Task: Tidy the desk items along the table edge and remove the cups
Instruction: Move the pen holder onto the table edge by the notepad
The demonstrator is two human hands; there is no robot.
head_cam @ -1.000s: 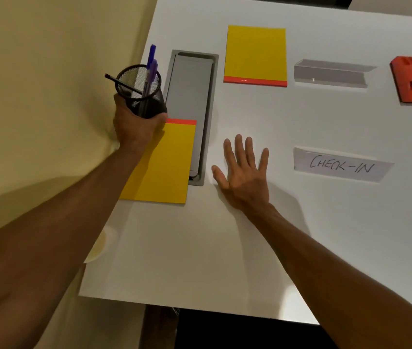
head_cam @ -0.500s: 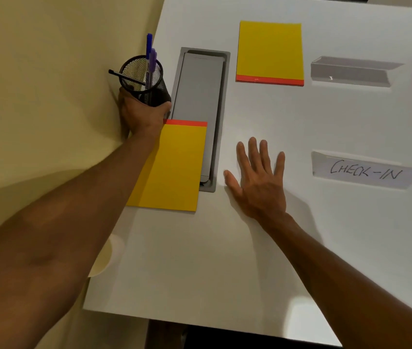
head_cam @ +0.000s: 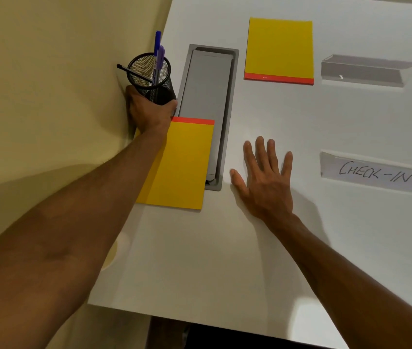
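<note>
Counter (head_cam: pixel 199 260) white, beige beyond; 2 pads (head_cam: pixel 279 46) (head_cam: pixel 182 165), 2 signs (head_cam: pixel 361 71) (head_cam: pixel 376 172), 1 holder (head_cam: pixel 153 81) w/ left fingers (head_cam: pixel 171 105) round it; right fingers (head_cam: pixel 261 152) spread.

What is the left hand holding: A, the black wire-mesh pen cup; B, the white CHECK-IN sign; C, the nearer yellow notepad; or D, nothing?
A: the left hand grips the base of the black wire-mesh pen cup, while the right hand lies flat on the white table.
</note>
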